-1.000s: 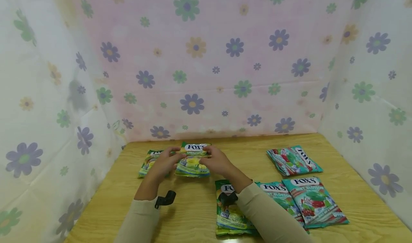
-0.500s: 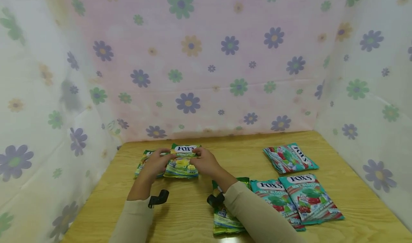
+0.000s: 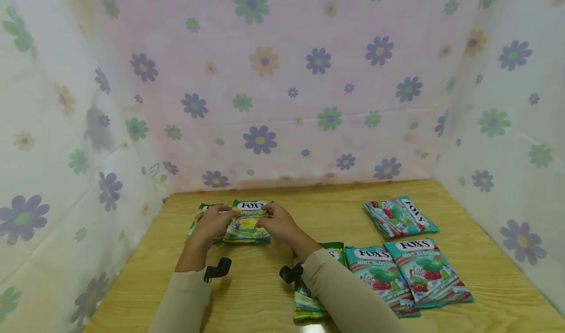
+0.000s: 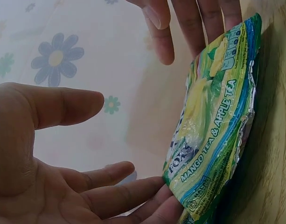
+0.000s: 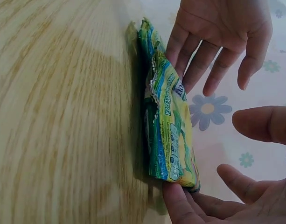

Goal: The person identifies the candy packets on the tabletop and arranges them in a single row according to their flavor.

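Observation:
A yellow-green FOX'S candy bag [image 3: 248,227] lies face up toward the back left of the table, between both hands. My left hand [image 3: 215,223] touches its left edge with extended fingers; in the left wrist view the thumb [image 4: 70,105] stands off the bag [image 4: 210,116]. At the opposite edge, the fingers of my right hand [image 3: 281,223] touch the bag's side, and the right wrist view shows that thumb [image 5: 261,122] apart from the bag [image 5: 175,126] too. A second yellow-green candy bag [image 3: 194,226] sits just to the left, partly hidden by my left hand.
Near the front, a yellow-green bag [image 3: 304,301] lies partly under my right sleeve. Beside it are two teal mint candy bags [image 3: 381,274] [image 3: 430,274], slightly overlapping. Another teal bag [image 3: 399,217] lies turned behind them. Flowered cloth [image 3: 282,97] encloses the wooden table [image 3: 251,294].
The bag between my hands has shifted left toward the second yellow-green bag and come down flat on the table. Both hands moved left with it. The head view has shifted slightly.

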`<action>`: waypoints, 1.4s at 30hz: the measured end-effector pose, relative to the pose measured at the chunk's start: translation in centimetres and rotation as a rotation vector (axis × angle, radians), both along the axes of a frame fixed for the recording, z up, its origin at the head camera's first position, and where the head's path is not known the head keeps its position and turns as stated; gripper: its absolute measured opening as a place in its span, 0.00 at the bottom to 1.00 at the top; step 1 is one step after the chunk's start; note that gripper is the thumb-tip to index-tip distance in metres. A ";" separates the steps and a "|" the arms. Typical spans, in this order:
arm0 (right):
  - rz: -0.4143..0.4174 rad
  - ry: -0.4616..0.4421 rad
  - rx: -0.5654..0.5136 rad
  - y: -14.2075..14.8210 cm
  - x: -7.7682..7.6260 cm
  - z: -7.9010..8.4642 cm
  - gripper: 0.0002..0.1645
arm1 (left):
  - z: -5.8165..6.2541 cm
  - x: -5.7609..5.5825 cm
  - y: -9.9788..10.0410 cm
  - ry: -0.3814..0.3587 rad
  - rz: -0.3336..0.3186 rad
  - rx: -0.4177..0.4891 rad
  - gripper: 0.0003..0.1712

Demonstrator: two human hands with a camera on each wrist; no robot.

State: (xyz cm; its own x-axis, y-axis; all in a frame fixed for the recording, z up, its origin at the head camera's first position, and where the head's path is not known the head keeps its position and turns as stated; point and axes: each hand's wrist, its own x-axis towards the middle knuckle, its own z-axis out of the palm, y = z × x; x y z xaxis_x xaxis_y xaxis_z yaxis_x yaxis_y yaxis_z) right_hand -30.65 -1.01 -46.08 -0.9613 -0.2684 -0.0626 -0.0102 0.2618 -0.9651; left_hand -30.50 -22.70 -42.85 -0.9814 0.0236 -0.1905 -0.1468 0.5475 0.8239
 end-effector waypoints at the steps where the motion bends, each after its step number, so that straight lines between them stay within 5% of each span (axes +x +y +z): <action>1: 0.000 0.000 -0.004 0.0 0.0 -0.1 0.35 | 0.0 0.0 0.0 -0.002 -0.004 -0.003 0.47; 23: 0.057 0.026 0.027 -1.2 0.0 -0.1 0.38 | 0.1 0.0 -0.8 -0.026 -0.003 -0.052 0.48; 42: 0.056 0.026 0.096 -3.5 0.3 -0.3 0.41 | -0.2 -0.1 -3.1 -0.038 0.037 0.123 0.51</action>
State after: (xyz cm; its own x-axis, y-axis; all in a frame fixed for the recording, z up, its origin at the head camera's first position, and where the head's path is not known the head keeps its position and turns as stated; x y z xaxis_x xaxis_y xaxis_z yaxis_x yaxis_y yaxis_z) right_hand -30.39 -4.48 -46.37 -0.9465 -0.3160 -0.0654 -0.0526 0.3509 -0.9349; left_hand -30.58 -25.78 -43.04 -0.9742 0.0131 -0.2252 -0.1970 0.4365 0.8779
